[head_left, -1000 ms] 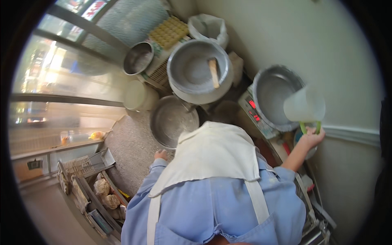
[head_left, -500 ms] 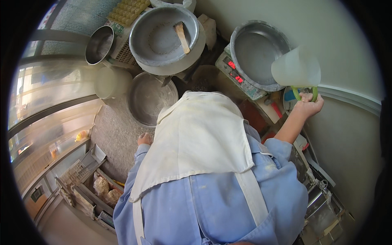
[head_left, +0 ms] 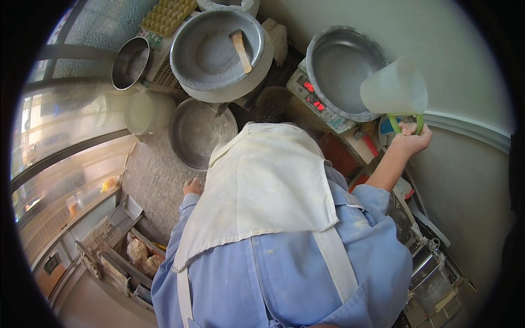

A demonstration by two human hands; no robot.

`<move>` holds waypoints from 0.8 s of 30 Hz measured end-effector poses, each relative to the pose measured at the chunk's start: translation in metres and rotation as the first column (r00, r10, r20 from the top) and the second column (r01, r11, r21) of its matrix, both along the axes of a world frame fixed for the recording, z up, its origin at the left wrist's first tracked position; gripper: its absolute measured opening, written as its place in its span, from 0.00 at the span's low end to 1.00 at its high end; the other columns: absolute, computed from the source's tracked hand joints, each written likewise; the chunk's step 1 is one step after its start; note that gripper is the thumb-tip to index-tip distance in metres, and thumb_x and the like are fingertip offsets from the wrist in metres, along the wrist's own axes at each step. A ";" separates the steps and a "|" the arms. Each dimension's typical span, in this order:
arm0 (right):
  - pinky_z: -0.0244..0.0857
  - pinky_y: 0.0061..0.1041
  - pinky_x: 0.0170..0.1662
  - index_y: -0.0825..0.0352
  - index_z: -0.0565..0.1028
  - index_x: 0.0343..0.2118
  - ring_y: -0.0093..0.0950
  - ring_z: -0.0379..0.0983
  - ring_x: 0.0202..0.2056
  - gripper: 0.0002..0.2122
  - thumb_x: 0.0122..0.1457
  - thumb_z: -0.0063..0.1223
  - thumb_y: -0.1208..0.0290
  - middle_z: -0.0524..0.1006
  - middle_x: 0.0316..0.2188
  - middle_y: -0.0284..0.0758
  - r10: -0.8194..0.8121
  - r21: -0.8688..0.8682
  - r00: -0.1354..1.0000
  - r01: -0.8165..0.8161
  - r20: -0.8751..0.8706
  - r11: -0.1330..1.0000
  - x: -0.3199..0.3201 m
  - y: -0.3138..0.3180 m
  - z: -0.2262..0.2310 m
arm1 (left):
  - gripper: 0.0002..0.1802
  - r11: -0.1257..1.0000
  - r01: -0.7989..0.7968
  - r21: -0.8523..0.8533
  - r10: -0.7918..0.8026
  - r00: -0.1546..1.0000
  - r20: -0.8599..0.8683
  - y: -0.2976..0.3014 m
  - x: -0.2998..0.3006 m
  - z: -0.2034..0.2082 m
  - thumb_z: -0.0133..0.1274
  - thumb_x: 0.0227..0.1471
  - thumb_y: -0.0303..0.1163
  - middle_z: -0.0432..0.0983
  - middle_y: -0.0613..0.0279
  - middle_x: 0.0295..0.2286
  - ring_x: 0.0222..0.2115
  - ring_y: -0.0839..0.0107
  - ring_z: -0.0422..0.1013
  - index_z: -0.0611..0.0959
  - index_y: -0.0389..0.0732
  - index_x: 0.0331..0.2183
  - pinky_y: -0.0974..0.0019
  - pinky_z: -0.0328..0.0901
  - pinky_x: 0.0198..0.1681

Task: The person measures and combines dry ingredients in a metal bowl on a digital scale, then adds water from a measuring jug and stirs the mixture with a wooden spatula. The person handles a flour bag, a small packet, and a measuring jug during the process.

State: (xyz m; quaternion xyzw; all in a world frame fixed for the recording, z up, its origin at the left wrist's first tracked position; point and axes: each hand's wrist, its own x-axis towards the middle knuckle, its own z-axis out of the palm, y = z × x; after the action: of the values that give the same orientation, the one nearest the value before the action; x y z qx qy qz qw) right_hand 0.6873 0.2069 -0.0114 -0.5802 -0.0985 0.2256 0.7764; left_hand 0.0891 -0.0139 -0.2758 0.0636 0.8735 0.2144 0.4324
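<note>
My right hand [head_left: 411, 140] is closed around the green handle of a translucent plastic jug [head_left: 392, 87]. The jug is tilted, its mouth toward the large grey metal basin [head_left: 343, 68], overlapping the basin's right rim. Under that basin sits a digital scale [head_left: 322, 112] with lit red digits. What the jug holds cannot be made out. My left hand [head_left: 192, 186] rests low on the floury worktop [head_left: 156, 183], fingers curled in, with nothing visible in it. Just beyond it is a round metal pan [head_left: 183, 145] dusted with flour.
A wooden-handled brush [head_left: 241, 52] lies in another grey basin [head_left: 210, 71] at the back. Left of it are a small steel bowl [head_left: 131, 64], a pale plastic tub [head_left: 139, 113] and a yellow egg tray [head_left: 165, 16]. A wall [head_left: 465, 82] bounds the right side.
The jug and my right hand stay almost where they were over the basin's edge. The whole view has shifted very slightly; my left hand keeps its place.
</note>
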 end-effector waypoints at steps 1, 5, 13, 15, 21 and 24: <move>0.54 0.24 0.22 0.59 0.53 0.07 0.23 0.45 0.08 0.14 0.45 0.35 0.68 0.50 0.04 0.28 -0.007 0.002 1.000 0.007 -0.009 1.000 0.000 0.000 -0.001 | 0.21 1.000 -0.003 0.003 0.003 1.000 0.001 0.000 0.000 0.000 0.49 0.43 0.35 0.73 0.52 0.30 0.26 0.65 0.70 0.72 0.33 0.40 0.66 0.65 0.27; 0.55 0.25 0.22 0.59 0.53 0.06 0.23 0.45 0.08 0.14 0.45 0.35 0.68 0.51 0.03 0.28 -0.001 -0.005 1.000 0.001 0.015 1.000 0.001 0.002 -0.003 | 0.21 1.000 -0.014 0.007 0.014 1.000 0.008 -0.002 -0.003 -0.003 0.49 0.44 0.34 0.73 0.52 0.29 0.26 0.65 0.70 0.72 0.33 0.40 0.66 0.65 0.26; 0.53 0.25 0.23 0.59 0.53 0.07 0.23 0.45 0.08 0.14 0.46 0.36 0.66 0.51 0.04 0.28 -0.010 -0.011 1.000 0.010 -0.018 1.000 -0.003 0.001 -0.001 | 0.20 0.999 -0.035 0.020 0.035 0.999 0.014 -0.005 -0.007 -0.007 0.48 0.45 0.34 0.73 0.53 0.29 0.26 0.66 0.70 0.72 0.34 0.40 0.66 0.65 0.26; 0.53 0.25 0.23 0.59 0.53 0.08 0.23 0.45 0.08 0.14 0.46 0.36 0.66 0.51 0.04 0.27 -0.019 -0.007 1.000 0.019 -0.023 1.000 -0.004 0.001 -0.001 | 0.19 0.999 -0.039 0.027 0.038 0.999 0.014 -0.004 -0.007 -0.008 0.48 0.45 0.33 0.73 0.53 0.29 0.26 0.66 0.70 0.72 0.34 0.40 0.66 0.65 0.26; 0.53 0.25 0.24 0.59 0.53 0.10 0.22 0.45 0.09 0.13 0.47 0.37 0.66 0.50 0.06 0.26 -0.047 -0.017 0.998 0.046 -0.051 0.999 -0.012 0.003 0.008 | 0.19 0.998 -0.048 0.039 0.048 0.999 0.017 -0.001 -0.008 -0.006 0.47 0.45 0.33 0.73 0.54 0.29 0.25 0.66 0.70 0.72 0.35 0.41 0.66 0.65 0.25; 0.52 0.25 0.24 0.59 0.52 0.10 0.22 0.44 0.09 0.14 0.47 0.37 0.66 0.49 0.06 0.26 -0.045 -0.012 0.998 0.044 -0.033 0.999 -0.014 0.004 0.010 | 0.18 0.997 -0.056 0.048 0.056 0.998 0.013 -0.002 -0.011 -0.009 0.47 0.46 0.33 0.73 0.54 0.28 0.25 0.66 0.70 0.72 0.35 0.41 0.66 0.65 0.25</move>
State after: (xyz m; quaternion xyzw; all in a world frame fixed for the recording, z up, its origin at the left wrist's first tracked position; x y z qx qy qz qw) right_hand 0.6734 0.2111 -0.0013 -0.5827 -0.0713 0.2185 0.7796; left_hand 0.0782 -0.0160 -0.2853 0.0484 0.8671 0.2479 0.4294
